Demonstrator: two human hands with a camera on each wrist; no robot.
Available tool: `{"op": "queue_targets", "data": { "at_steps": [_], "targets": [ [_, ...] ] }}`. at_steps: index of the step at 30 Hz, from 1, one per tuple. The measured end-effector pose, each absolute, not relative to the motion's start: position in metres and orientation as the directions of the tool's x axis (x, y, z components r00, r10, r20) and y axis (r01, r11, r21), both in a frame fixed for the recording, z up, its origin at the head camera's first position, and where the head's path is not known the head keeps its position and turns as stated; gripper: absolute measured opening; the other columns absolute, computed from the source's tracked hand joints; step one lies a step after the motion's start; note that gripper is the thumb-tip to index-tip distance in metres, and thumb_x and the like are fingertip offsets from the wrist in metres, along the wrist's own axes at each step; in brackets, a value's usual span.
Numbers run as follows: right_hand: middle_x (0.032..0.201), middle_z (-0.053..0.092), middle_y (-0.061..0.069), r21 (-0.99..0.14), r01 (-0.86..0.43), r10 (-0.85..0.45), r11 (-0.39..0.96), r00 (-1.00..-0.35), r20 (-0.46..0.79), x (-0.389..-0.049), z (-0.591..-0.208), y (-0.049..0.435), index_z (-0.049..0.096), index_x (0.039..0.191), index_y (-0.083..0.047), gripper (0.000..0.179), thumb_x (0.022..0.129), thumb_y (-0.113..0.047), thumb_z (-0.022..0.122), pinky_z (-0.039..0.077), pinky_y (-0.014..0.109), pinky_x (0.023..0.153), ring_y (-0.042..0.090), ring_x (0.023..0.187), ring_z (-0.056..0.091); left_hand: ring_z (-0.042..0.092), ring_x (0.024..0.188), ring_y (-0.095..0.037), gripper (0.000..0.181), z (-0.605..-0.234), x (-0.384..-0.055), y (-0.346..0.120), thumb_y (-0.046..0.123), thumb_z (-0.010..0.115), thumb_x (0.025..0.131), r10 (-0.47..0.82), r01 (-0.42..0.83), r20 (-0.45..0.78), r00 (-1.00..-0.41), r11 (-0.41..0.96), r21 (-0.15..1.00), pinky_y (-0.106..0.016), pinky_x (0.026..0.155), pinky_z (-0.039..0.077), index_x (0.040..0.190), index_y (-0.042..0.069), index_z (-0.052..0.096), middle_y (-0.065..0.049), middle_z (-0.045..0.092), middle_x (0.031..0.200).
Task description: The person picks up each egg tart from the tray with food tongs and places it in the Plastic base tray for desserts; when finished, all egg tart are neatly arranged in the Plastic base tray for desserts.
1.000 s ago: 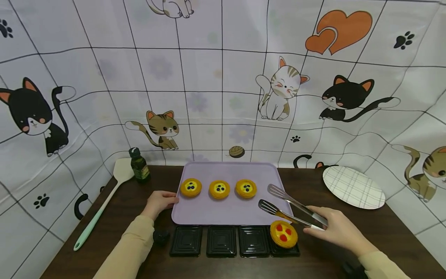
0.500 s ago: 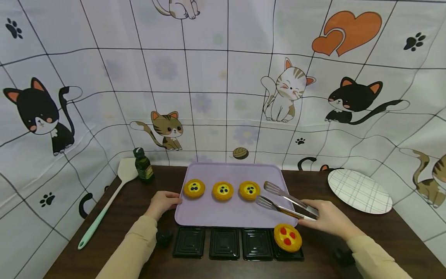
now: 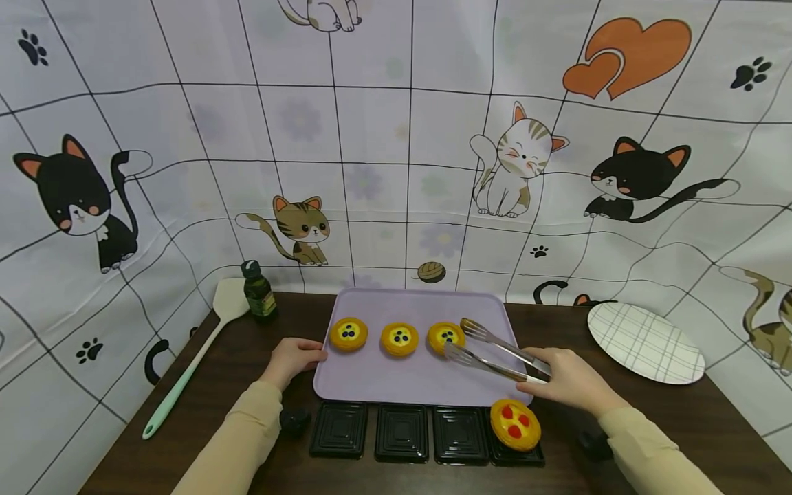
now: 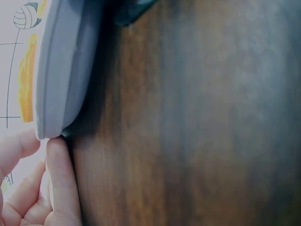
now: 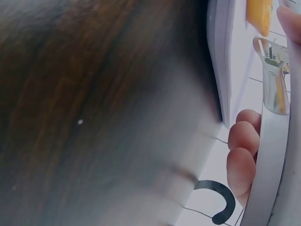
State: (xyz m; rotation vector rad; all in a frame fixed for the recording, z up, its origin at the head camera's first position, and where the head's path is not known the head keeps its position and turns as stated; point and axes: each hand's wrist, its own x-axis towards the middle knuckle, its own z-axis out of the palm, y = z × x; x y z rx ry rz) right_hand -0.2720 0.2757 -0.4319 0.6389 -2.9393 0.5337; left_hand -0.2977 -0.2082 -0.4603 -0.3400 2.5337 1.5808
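My left hand [image 3: 292, 359] pinches the left rim of a lilac tray [image 3: 421, 385], thumb and finger meeting at its edge in the left wrist view. Three yellow egg tarts with dark blue dots stand in a row on it: a left tart [image 3: 348, 334], a middle tart [image 3: 399, 339] and a right tart [image 3: 445, 337]. My right hand [image 3: 566, 377] grips metal tongs [image 3: 504, 345], also called out by their shiny arm [image 5: 270, 160] in the right wrist view. The tongs' spread tips reach the right tart's right side; whether they touch it I cannot tell.
In front of the tray lies a row of black square trays [image 3: 401, 433]; a tart with red pieces [image 3: 515, 425] sits on the rightmost. A checked oval plate [image 3: 645, 342] is at right. A spatula [image 3: 192, 361] and a dark green bottle [image 3: 259, 292] stand at left.
My right hand has moved the tongs left, bringing their tips from beside the right tart to its edge. My left hand keeps its hold on the tray rim. The view has shifted slightly.
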Motion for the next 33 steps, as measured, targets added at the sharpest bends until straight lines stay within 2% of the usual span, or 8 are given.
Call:
{"op": "queue_targets", "data": {
  "at_steps": [6,14,23,29,31,33],
  "targets": [
    [0.098,0.069,0.001,-0.310,-0.406,-0.377,0.860,-0.914,0.150,-0.275,-0.433,0.271,0.063,0.122,-0.004,0.071,0.073,-0.053,0.075,0.048,0.030,0.065,0.011,0.073,0.052,0.068,0.086,-0.021,0.034,-0.460,-0.297,-0.208,0.011,0.068,0.086,-0.114,-0.257,-0.230,-0.966,0.416,0.872,-0.037,0.084,0.055,0.113,-0.010,0.063,-0.025,0.063,0.112],
    [0.102,0.068,0.004,-0.328,-0.391,-0.365,0.860,-0.920,0.139,-0.273,-0.435,0.270,0.062,0.123,-0.002,0.074,0.072,-0.054,0.075,0.048,0.031,0.066,0.011,0.075,0.052,0.068,0.086,-0.022,0.033,-0.457,-0.297,-0.207,0.010,0.067,0.087,-0.103,-0.253,-0.231,-0.967,0.408,0.877,-0.037,0.083,0.055,0.112,-0.011,0.063,-0.026,0.062,0.111],
    [0.098,0.069,0.001,-0.360,-0.378,-0.349,0.853,-0.926,0.147,-0.271,-0.441,0.273,0.063,0.123,-0.004,0.071,0.073,-0.053,0.075,0.047,0.026,0.064,0.010,0.072,0.051,0.068,0.086,-0.021,0.034,-0.458,-0.297,-0.206,0.011,0.068,0.086,-0.120,-0.265,-0.236,-0.964,0.415,0.870,-0.037,0.085,0.055,0.113,-0.009,0.064,-0.025,0.063,0.111],
    [0.092,0.067,-0.002,-0.379,-0.384,-0.348,0.842,-0.923,0.163,-0.264,-0.436,0.274,0.064,0.123,-0.007,0.068,0.074,-0.053,0.075,0.041,0.022,0.058,0.009,0.069,0.049,0.068,0.086,-0.020,0.034,-0.458,-0.297,-0.206,0.012,0.068,0.086,-0.122,-0.268,-0.238,-0.964,0.428,0.863,-0.038,0.086,0.054,0.113,-0.008,0.064,-0.024,0.063,0.113],
    [0.092,0.067,-0.002,-0.377,-0.384,-0.346,0.843,-0.923,0.168,-0.260,-0.434,0.275,0.064,0.123,-0.008,0.068,0.074,-0.054,0.074,0.042,0.023,0.058,0.009,0.069,0.049,0.068,0.087,-0.021,0.033,-0.458,-0.297,-0.206,0.011,0.067,0.087,-0.123,-0.270,-0.240,-0.963,0.429,0.862,-0.038,0.087,0.054,0.114,-0.008,0.064,-0.024,0.063,0.113],
    [0.097,0.068,0.000,-0.369,-0.389,-0.347,0.844,-0.921,0.176,-0.256,-0.433,0.276,0.065,0.123,-0.009,0.068,0.074,-0.055,0.073,0.047,0.026,0.062,0.010,0.074,0.054,0.068,0.088,-0.022,0.033,-0.458,-0.296,-0.207,0.011,0.067,0.087,-0.122,-0.270,-0.241,-0.963,0.430,0.861,-0.038,0.087,0.054,0.114,-0.008,0.064,-0.025,0.062,0.114]
  ]
}}
